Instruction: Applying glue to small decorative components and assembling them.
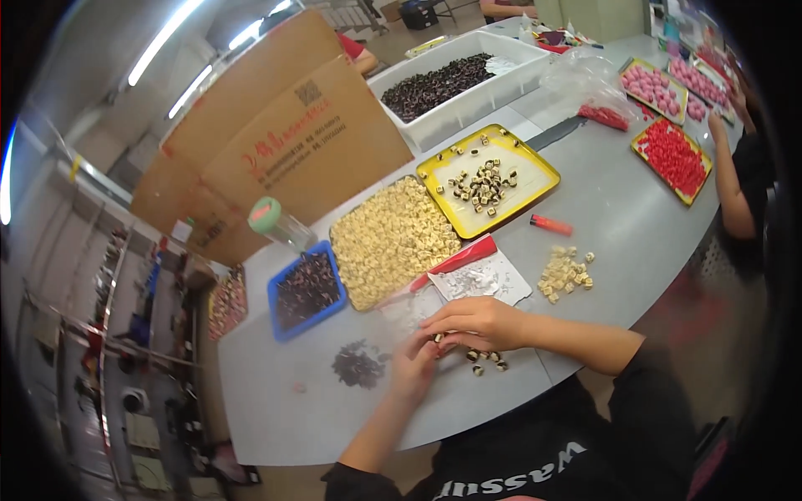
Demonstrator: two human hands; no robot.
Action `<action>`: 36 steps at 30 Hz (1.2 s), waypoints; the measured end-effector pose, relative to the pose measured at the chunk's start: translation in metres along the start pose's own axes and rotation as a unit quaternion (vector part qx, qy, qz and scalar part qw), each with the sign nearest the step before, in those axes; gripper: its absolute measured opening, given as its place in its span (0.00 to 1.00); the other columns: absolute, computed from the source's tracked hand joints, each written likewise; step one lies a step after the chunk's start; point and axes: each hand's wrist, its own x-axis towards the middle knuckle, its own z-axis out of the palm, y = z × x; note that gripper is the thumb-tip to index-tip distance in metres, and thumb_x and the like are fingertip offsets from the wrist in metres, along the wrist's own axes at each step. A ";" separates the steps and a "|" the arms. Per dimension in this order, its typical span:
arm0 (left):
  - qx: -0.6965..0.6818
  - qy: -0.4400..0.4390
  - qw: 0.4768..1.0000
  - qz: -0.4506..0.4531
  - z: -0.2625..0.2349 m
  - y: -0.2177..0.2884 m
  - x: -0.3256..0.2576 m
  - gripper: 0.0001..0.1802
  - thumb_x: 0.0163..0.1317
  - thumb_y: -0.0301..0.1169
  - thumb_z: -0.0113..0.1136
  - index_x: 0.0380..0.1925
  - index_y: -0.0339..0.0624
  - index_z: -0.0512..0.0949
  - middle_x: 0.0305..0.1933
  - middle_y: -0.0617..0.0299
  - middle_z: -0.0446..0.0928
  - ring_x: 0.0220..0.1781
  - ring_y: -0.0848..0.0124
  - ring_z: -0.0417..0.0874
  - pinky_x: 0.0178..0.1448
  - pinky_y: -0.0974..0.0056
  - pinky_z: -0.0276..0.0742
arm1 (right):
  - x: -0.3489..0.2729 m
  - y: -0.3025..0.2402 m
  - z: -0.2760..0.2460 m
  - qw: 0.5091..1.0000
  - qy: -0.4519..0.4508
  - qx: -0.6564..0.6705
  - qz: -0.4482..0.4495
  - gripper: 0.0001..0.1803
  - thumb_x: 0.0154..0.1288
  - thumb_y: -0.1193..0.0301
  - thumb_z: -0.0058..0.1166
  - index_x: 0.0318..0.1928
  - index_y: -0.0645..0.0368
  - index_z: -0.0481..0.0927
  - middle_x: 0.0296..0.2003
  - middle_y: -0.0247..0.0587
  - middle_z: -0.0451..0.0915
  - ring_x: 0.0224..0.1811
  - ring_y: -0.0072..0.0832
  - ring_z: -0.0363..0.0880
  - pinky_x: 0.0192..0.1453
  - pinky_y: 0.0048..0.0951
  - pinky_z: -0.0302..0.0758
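Observation:
My left hand and my right hand meet over the grey table, fingers pinched together. Between their fingertips shows a small cream-and-black piece; the fingers cover most of it. Just below my right hand lie several similar cream-and-black pieces. To the left of my left hand is a loose pile of thin dark bits. Beyond my hands lies a white sheet with grey scraps on it, and a red-and-clear plastic bag beside it. A small heap of cream pieces sits to the right.
Farther back are a tray of cream pieces, a yellow tray with cream-and-black pieces, a blue tray of dark bits, a green-lidded jar, a red lighter-like stick, a cardboard box and a white bin. A co-worker's arm is at right.

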 end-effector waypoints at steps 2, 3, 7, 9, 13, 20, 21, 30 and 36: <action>0.012 -0.005 1.000 -0.001 -0.004 -0.003 0.002 0.27 0.63 0.40 0.59 0.53 0.30 0.69 0.49 0.49 0.77 0.52 0.58 0.80 0.57 0.53 0.74 | -0.001 -0.001 -0.002 1.000 0.003 0.001 -0.003 0.16 0.57 0.74 0.58 0.48 0.58 0.77 0.45 0.42 0.80 0.43 0.39 0.80 0.45 0.34 0.77; 0.007 -0.013 1.000 -0.004 -0.008 -0.006 0.002 0.28 0.63 0.41 0.58 0.54 0.29 0.68 0.49 0.49 0.76 0.52 0.58 0.80 0.58 0.53 0.74 | -0.001 -0.002 -0.003 1.000 -0.010 0.005 0.000 0.16 0.59 0.72 0.55 0.48 0.59 0.76 0.44 0.43 0.79 0.44 0.40 0.79 0.46 0.35 0.77; 0.007 -0.034 0.999 -0.023 -0.011 -0.007 0.001 0.31 0.63 0.43 0.57 0.56 0.27 0.66 0.51 0.47 0.75 0.53 0.57 0.78 0.61 0.53 0.71 | -0.002 -0.006 -0.002 1.000 0.003 -0.001 -0.009 0.17 0.57 0.71 0.57 0.49 0.59 0.76 0.40 0.43 0.80 0.40 0.40 0.80 0.44 0.35 0.77; 0.012 -0.019 0.999 -0.022 -0.008 -0.006 -0.001 0.32 0.63 0.44 0.57 0.56 0.27 0.65 0.52 0.47 0.74 0.55 0.57 0.77 0.62 0.53 0.71 | -0.004 -0.003 0.003 1.000 0.010 -0.010 -0.011 0.17 0.57 0.70 0.57 0.48 0.58 0.76 0.38 0.43 0.80 0.39 0.40 0.80 0.42 0.35 0.78; 0.013 -0.012 1.000 -0.017 -0.004 -0.001 -0.001 0.32 0.63 0.43 0.57 0.56 0.26 0.65 0.55 0.47 0.73 0.58 0.58 0.75 0.64 0.52 0.69 | -0.008 0.006 0.011 0.998 0.027 -0.048 -0.034 0.18 0.53 0.72 0.62 0.47 0.59 0.78 0.38 0.43 0.81 0.37 0.39 0.81 0.39 0.33 0.79; -0.048 0.001 0.999 -0.020 0.006 0.004 0.006 0.22 0.64 0.35 0.55 0.49 0.24 0.73 0.51 0.55 0.73 0.43 0.74 0.75 0.46 0.72 0.70 | -0.009 0.018 0.013 0.992 0.068 -0.073 -0.074 0.10 0.51 0.75 0.57 0.36 0.62 0.76 0.28 0.41 0.77 0.29 0.36 0.79 0.31 0.32 0.76; -0.049 0.012 0.998 -0.030 0.002 0.001 0.005 0.22 0.64 0.35 0.55 0.49 0.24 0.73 0.51 0.55 0.73 0.43 0.74 0.75 0.46 0.72 0.70 | -0.010 0.020 0.016 0.994 0.068 -0.062 -0.066 0.10 0.51 0.75 0.57 0.36 0.62 0.76 0.28 0.41 0.77 0.29 0.36 0.79 0.31 0.32 0.76; 0.107 0.049 0.989 0.094 0.010 0.010 0.000 0.15 0.63 0.26 0.56 0.48 0.27 0.75 0.47 0.57 0.71 0.28 0.81 0.69 0.25 0.76 0.63 | -0.007 0.012 0.013 0.996 0.045 0.079 0.015 0.20 0.51 0.78 0.59 0.47 0.56 0.78 0.43 0.41 0.79 0.41 0.37 0.79 0.43 0.33 0.78; 0.289 0.041 0.926 0.240 0.002 0.010 0.000 0.15 0.59 0.20 0.59 0.48 0.32 0.77 0.42 0.57 0.72 0.32 0.76 0.73 0.29 0.73 0.70 | -0.004 0.003 0.009 0.998 0.052 0.037 0.000 0.19 0.48 0.80 0.63 0.45 0.59 0.80 0.41 0.44 0.80 0.42 0.36 0.79 0.41 0.32 0.79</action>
